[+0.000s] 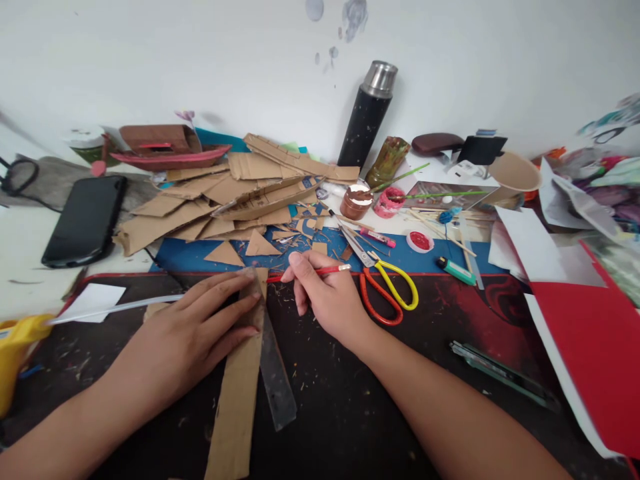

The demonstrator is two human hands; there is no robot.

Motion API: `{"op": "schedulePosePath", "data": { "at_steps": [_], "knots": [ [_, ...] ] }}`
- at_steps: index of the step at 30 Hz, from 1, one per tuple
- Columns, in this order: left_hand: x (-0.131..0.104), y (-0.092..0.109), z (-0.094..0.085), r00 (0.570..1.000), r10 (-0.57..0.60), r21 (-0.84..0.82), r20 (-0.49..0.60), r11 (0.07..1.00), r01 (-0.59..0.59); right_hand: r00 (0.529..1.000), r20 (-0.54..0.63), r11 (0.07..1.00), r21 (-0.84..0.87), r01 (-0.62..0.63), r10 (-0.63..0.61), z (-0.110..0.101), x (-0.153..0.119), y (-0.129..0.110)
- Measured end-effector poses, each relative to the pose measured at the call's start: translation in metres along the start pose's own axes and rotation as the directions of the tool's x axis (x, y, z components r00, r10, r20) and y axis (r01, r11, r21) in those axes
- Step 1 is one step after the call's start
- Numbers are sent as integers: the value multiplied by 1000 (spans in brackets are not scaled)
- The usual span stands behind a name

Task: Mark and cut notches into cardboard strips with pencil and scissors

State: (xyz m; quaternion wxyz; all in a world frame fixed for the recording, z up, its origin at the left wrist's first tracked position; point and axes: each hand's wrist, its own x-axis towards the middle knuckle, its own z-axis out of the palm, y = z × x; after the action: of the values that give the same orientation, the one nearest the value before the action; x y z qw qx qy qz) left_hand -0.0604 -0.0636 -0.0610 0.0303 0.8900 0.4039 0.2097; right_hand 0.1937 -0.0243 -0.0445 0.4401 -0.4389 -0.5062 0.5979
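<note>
Cardboard strip (234,407) lies under left hand (195,330), fingers spread; right hand's fingers (301,265) hold red pencil (330,270).

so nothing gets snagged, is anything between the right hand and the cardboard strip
Only its own red pencil shows between the right hand and the top of the cardboard strip; lower down, the ruler angles out on that side.

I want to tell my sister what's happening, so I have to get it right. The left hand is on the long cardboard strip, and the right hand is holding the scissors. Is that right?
Not quite: the right hand is holding a red pencil, not the scissors. The head view shows it. The left hand is on the long cardboard strip.
</note>
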Motion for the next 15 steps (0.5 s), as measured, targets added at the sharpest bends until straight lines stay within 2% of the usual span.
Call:
{"op": "schedulePosePath", "data": {
  "at_steps": [5,15],
  "knots": [
    [2,-2,0,999,48,-26,-4,999,-48,1000,-3,1000,14,4,-4,0,0,0],
    [3,-1,-1,1000,27,-64,8,998,-26,1000,-5,1000,-19,-8,8,0,0,0]
  ]
}}
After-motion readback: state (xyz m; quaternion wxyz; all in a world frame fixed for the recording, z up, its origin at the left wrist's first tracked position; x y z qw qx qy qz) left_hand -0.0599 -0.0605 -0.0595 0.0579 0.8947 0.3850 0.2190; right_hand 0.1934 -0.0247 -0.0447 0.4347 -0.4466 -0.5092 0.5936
